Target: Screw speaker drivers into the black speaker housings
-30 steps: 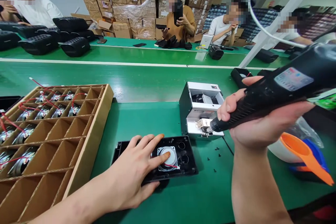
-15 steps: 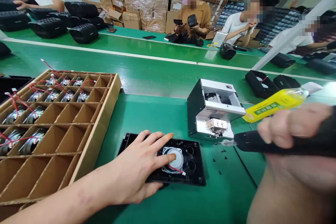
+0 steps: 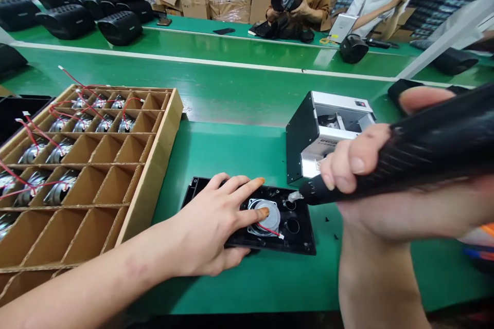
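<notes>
My left hand (image 3: pixel 214 226) lies flat on a black plastic speaker panel (image 3: pixel 299 239) on the green mat, its fingertips pressing a round silver speaker driver (image 3: pixel 272 216) with a red wire. My right hand (image 3: pixel 370 185) grips a black electric screwdriver (image 3: pixel 409 159). The screwdriver's tip is over the panel's upper right part, just right of the driver. A white and black screw feeder box (image 3: pixel 309 139) stands right behind the panel.
A cardboard divider tray (image 3: pixel 154 164) at the left holds several silver drivers with red wires. Small black screws lie loose on the mat (image 3: pixel 216 149) right of the panel. Black speaker housings (image 3: pixel 119 28) and other people at work are across the green belt.
My right hand has swung the screwdriver from the feeder box down to the panel beside the driver. My left hand has stayed on the driver. The view has tilted down.
</notes>
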### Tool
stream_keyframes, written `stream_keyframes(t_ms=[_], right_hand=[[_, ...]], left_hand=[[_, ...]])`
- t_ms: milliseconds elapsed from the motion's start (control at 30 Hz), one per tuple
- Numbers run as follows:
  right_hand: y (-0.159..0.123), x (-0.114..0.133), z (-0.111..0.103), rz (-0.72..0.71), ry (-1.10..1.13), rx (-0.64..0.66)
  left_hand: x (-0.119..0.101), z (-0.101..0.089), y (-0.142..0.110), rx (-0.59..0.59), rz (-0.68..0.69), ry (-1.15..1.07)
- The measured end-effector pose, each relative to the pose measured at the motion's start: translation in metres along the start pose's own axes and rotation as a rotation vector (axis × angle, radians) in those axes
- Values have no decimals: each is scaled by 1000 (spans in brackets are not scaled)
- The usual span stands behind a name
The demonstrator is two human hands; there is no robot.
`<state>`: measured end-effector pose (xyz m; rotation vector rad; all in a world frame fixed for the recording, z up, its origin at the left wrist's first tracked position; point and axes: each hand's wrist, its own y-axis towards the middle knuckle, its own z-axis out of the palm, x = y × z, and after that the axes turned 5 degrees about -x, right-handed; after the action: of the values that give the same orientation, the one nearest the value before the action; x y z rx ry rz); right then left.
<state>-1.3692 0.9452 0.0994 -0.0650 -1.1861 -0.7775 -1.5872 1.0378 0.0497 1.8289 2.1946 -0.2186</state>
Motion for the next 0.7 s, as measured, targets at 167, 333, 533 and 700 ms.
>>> stream_keyframes(t_ms=[167, 333, 533, 700], right_hand=[[1, -17, 12, -9, 39, -67], [2, -35, 10, -73, 80, -65], [0, -42, 7, -83, 64, -29], [-3, -39, 9, -73, 55, -30]], left_hand=[[1, 1, 1, 13, 14, -8], [0, 2, 1, -16, -4, 7], [-1, 5, 1, -64, -13, 0], [-2, 7, 0, -97, -32, -3]])
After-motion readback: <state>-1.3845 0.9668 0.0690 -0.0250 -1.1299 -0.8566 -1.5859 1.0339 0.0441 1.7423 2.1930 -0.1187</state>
